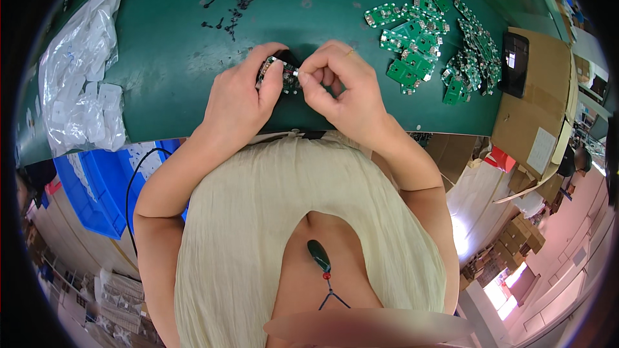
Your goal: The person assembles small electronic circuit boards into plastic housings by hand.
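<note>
Over the front part of the green table, my left hand point(242, 90) is closed around a small circuit board point(263, 71), with the thumb lying across its face. A dark piece point(287, 57) shows behind the board's upper edge; I cannot make out what it is. From the right, my right hand point(340, 84) pinches a tiny whitish part point(296, 73) between thumb and forefinger, right at the board's edge. Whether that part is joined to the board is too small to tell. My fingers hide much of the board.
Several loose green circuit boards point(412, 42) lie in heaps at the right, beside a black phone-like object point(514, 64) and a cardboard box point(538, 100). Small black parts point(244, 1) are scattered at the back. Clear plastic bags point(84, 71) cover the left; a blue bin point(97, 193) stands below the edge.
</note>
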Demonstrator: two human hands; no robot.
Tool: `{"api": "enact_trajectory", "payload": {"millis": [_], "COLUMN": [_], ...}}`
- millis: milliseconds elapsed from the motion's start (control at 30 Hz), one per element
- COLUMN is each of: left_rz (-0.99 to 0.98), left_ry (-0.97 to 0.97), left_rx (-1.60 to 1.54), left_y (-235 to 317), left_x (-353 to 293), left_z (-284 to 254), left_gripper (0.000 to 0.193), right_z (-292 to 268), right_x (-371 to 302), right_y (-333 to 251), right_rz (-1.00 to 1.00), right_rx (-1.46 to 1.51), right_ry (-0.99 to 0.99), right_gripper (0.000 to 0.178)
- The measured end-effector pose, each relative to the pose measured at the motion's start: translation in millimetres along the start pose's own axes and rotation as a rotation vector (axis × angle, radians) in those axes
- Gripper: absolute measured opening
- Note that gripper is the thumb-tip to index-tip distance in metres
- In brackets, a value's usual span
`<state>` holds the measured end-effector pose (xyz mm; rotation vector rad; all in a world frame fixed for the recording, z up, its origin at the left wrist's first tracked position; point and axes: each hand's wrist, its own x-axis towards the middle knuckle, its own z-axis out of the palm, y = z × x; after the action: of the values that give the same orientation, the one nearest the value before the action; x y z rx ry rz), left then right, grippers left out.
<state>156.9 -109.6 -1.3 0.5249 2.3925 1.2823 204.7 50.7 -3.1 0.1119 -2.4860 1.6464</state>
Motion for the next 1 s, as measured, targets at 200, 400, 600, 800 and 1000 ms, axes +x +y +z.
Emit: {"api": "enact_trajectory", "payload": {"millis": [200, 400, 600, 800, 1000], "left_rz": [0.037, -0.013, 0.036, 0.111, 0.16], "left_ry": [0.085, 0.053, 0.084, 0.121, 0.14], "left_rx": [0.015, -0.031, 0.049, 0.107, 0.158], "left_y": [1.6, 0.8, 2.3, 0.5, -1.1], "left_x": [2.8, 2.3, 1.9, 1.4, 2.3], "left_z": [3.1, 2.2, 1.5, 2.9, 3.3], "left_gripper": [0.022, 0.025, 0.025, 0.025, 0.026], "right_z": [13.1, 10.0, 11.0, 10.7, 12.3], "right_x": [-1.7, -0.6, 2.2, 3.9, 4.7], "right_y": [8.0, 0.5, 1.5, 0.1, 0.5], "right_rz": [-0.206, -0.034, -0.104, -0.119, -0.116], "right_rx": [-0.236, -0.093, -0.211, -0.225, -0.246], "right_ry": [0.208, 0.095, 0.083, 0.067, 0.075], "right_gripper": [0.015, 0.016, 0.016, 0.016, 0.015]}}
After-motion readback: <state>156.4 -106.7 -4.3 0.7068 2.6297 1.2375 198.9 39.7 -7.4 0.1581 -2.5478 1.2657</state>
